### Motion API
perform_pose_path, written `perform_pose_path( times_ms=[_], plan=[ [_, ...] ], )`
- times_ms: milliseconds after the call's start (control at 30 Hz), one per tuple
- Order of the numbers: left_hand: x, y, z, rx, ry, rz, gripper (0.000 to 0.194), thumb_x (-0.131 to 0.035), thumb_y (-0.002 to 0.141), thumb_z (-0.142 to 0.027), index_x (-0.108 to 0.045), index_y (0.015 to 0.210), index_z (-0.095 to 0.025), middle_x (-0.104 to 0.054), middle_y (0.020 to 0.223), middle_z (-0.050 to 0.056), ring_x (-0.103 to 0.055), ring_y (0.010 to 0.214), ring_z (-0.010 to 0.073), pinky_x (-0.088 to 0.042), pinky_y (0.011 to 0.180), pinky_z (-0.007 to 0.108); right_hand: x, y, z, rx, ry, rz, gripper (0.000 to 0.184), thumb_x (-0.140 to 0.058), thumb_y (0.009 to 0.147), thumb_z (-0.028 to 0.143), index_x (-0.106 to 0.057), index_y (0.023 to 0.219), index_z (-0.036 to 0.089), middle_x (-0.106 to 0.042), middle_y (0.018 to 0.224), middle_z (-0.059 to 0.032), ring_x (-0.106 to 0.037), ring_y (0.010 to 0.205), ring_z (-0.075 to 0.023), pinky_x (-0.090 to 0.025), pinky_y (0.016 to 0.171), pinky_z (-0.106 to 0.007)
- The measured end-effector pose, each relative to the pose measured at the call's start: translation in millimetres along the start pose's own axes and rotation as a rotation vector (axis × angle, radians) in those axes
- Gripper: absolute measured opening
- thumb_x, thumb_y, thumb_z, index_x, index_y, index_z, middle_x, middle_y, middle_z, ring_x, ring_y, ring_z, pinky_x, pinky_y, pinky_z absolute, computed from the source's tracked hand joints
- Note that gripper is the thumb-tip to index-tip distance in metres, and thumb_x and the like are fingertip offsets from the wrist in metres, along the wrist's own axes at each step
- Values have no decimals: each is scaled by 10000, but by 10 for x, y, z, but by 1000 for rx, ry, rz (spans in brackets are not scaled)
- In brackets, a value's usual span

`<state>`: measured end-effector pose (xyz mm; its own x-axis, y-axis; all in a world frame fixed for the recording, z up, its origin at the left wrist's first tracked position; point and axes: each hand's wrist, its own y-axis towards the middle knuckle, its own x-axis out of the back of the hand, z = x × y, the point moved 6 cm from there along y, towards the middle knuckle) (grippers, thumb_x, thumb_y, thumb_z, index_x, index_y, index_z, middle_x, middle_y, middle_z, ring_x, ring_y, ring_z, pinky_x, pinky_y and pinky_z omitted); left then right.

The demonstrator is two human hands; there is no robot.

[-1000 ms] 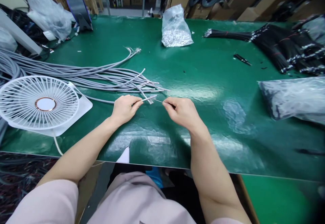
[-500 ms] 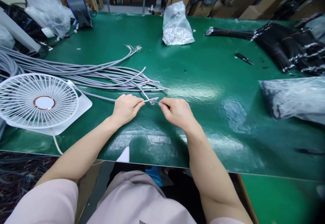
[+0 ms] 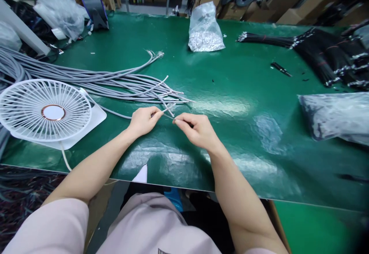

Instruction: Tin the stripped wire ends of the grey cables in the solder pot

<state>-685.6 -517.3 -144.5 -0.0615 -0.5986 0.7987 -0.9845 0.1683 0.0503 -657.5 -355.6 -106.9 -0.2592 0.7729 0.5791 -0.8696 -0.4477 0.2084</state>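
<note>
My left hand (image 3: 145, 120) is closed around a grey cable (image 3: 118, 114) close to its stripped end. Thumb and forefinger of my right hand (image 3: 194, 128) pinch the thin end strands of that cable, a short way to the right of my left fingertips. Exactly which strands lie in the pinch is too small to make out. Just beyond both hands, a bundle of grey cables (image 3: 115, 83) lies on the green table, with pale frayed ends pointing right.
A white fan (image 3: 46, 110) stands at the left. At the back is a clear plastic bag (image 3: 205, 31) of small shiny parts. Bundled black wires (image 3: 319, 50) lie at the far right, near a black hand tool (image 3: 281, 69) and a plastic-wrapped pack (image 3: 337, 113).
My right hand has moved slightly left, closer to my left hand, and the gap between their fingertips is smaller. The whole view has shifted a little.
</note>
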Motion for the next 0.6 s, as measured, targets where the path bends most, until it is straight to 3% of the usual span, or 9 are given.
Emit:
perform_pose_path(
  times_ms=[100, 200, 600],
  plan=[
    [59, 1, 14, 16, -103, -33, 323, -479, 877, -415, -681, 775, -183, -634, 639, -2, -534, 605, 144, -364, 582, 254, 8, 69, -250, -145, -186, -56, 245, -474, 872, 273, -654, 733, 182, -595, 607, -5, -486, 561, -134, -326, 575, -258],
    [75, -7, 26, 28, -150, -49, 317, -487, 863, -418, -671, 784, -172, -610, 624, -6, -512, 589, 133, -348, 557, 248, -29, 98, -353, -214, -233, -63, 243, -465, 873, 269, -651, 739, 189, -594, 609, -5, -481, 562, -141, -314, 575, -259],
    [73, -24, -10, -11, -118, -75, 290, -502, 868, -395, -704, 845, -189, -706, 744, 17, -572, 655, 155, -382, 614, 261, -82, 106, -364, -219, -185, -68, 230, -466, 865, 258, -643, 738, 184, -585, 608, -1, -482, 567, -140, -312, 566, -253]
  ],
)
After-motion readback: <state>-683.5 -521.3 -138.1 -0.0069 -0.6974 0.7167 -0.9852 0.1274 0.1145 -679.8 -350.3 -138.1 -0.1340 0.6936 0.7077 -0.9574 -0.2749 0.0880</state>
